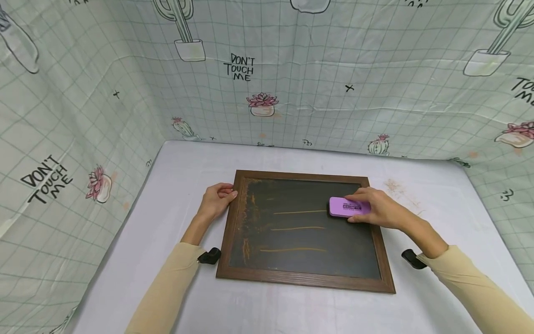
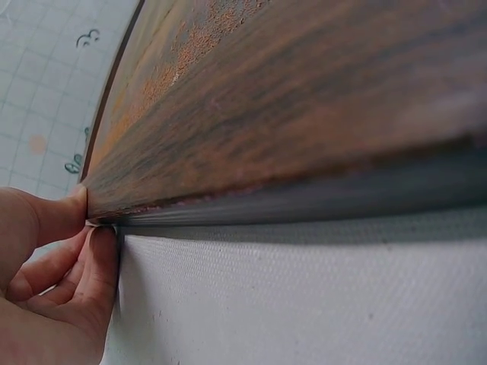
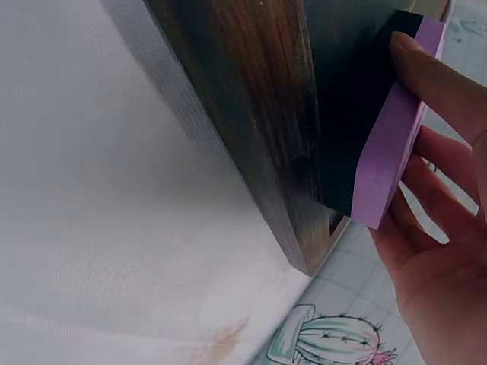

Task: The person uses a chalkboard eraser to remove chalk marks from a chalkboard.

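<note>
A chalkboard (image 1: 300, 260) with a brown wooden frame lies flat on the white table, three yellow chalk lines across its middle. At the frame's left edge, my left hand (image 1: 216, 200) pinches the wood; in the left wrist view the thumb (image 2: 65, 217) is against the frame (image 2: 251, 114) and the curled fingers are below it. My right hand (image 1: 381, 208) grips a purple chalkboard eraser (image 1: 339, 207) by its long sides, at the upper right of the board. The eraser's black felt (image 3: 358, 122) faces the board in the right wrist view.
Orange chalk dust (image 1: 250, 199) smears the board's left side. More dust (image 1: 396, 188) marks the table (image 1: 288, 311) beyond the right corner. Grid-patterned cloth (image 1: 313, 106) with cactus drawings hangs behind the table and at its sides.
</note>
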A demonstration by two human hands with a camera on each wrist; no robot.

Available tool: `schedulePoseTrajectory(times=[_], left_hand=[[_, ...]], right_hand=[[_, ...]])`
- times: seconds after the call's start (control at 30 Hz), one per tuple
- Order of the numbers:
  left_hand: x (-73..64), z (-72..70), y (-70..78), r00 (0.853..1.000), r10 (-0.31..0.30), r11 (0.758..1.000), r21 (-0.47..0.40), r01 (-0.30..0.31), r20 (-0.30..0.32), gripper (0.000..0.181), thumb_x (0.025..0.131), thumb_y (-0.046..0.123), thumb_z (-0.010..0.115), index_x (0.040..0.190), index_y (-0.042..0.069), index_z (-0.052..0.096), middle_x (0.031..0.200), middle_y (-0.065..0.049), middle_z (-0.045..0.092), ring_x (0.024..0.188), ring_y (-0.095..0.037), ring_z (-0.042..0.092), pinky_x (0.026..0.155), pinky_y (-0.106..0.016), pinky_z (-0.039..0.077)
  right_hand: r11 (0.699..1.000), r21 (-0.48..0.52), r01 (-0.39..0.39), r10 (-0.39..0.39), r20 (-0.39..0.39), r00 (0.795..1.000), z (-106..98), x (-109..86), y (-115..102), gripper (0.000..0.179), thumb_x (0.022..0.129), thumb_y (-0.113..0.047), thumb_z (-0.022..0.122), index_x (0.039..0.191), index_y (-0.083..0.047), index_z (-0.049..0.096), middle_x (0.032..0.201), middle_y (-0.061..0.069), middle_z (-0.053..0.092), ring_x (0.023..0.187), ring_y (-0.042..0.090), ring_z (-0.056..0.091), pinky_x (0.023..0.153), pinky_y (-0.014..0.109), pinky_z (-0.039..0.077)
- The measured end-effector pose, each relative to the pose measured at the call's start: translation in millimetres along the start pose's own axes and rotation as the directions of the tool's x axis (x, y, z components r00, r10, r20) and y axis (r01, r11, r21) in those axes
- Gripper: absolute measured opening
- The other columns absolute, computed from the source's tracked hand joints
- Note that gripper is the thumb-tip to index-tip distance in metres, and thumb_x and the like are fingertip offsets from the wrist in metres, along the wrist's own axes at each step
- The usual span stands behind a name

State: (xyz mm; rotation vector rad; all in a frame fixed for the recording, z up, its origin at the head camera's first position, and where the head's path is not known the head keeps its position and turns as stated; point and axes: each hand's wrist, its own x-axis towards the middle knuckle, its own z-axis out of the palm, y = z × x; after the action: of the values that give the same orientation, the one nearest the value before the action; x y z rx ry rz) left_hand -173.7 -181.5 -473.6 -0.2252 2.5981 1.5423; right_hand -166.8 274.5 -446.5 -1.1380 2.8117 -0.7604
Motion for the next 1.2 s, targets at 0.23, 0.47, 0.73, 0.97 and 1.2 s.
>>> schedulePoseTrajectory(times=[0.23, 0.47, 0.73, 0.97, 1.2], left_hand=[[0.9, -0.2, -0.3, 1.000, 0.002, 1.000, 0.001, -0.002, 0.003, 0.034, 0.100, 0.010, 0.068, 0.130, -0.007, 0.064, 0.109, -0.018, 0.065, 0.096, -0.027, 0.062, 0.079, -0.025, 0.046], [1.5, 1.4, 0.6, 1.000, 0.006, 1.000, 0.012, -0.006, -0.004, 0.034, 0.100, 0.010, 0.068, 0.130, -0.007, 0.064, 0.111, -0.019, 0.065, 0.096, -0.028, 0.063, 0.078, -0.025, 0.046], [0.5, 1.2, 0.8, 1.000, 0.001, 1.000, 0.013, -0.001, 0.003, 0.035, 0.101, 0.011, 0.067, 0.131, -0.007, 0.063, 0.111, -0.019, 0.065, 0.096, -0.027, 0.062, 0.080, -0.027, 0.047], [0.0, -0.3, 1.5, 1.000, -0.010, 1.000, 0.014, 0.010, 0.005, 0.036, 0.101, 0.013, 0.067, 0.132, -0.007, 0.063, 0.113, -0.020, 0.064, 0.099, -0.029, 0.062, 0.084, -0.032, 0.048], [0.6, 0.6, -0.1, 1.000, 0.005, 1.000, 0.022, -0.005, 0.000, 0.036, 0.102, 0.012, 0.067, 0.131, -0.007, 0.063, 0.112, -0.020, 0.065, 0.096, -0.028, 0.063, 0.080, -0.029, 0.048]], right_hand=[[1.000, 0.014, -0.015, 0.015, 0.032, 0.999, 5.0, 6.4, -5.0, 0.052, 0.078, -0.023, 0.092, 0.119, 0.002, 0.074, 0.101, 0.002, 0.069, 0.084, 0.014, 0.053, 0.071, 0.030, 0.045], [1.000, 0.009, -0.020, 0.020, 0.030, 0.999, 9.2, 10.8, -8.4, 0.052, 0.077, -0.022, 0.092, 0.120, 0.002, 0.074, 0.103, 0.004, 0.070, 0.087, 0.015, 0.054, 0.073, 0.033, 0.046], [1.000, 0.027, -0.003, 0.002, 0.043, 0.999, 14.8, 20.2, -12.3, 0.052, 0.079, -0.023, 0.091, 0.121, 0.002, 0.074, 0.103, 0.003, 0.069, 0.089, 0.017, 0.055, 0.075, 0.035, 0.046], [1.000, 0.028, 0.003, -0.005, 0.039, 0.999, 18.1, 26.8, -15.7, 0.051, 0.078, -0.022, 0.092, 0.120, 0.001, 0.074, 0.101, 0.003, 0.067, 0.088, 0.017, 0.055, 0.075, 0.034, 0.046], [0.999, 0.049, -0.014, 0.011, 0.055, 0.998, 20.6, 32.4, -20.6, 0.054, 0.079, -0.023, 0.092, 0.123, 0.002, 0.073, 0.102, 0.003, 0.067, 0.086, 0.016, 0.053, 0.072, 0.032, 0.044]])
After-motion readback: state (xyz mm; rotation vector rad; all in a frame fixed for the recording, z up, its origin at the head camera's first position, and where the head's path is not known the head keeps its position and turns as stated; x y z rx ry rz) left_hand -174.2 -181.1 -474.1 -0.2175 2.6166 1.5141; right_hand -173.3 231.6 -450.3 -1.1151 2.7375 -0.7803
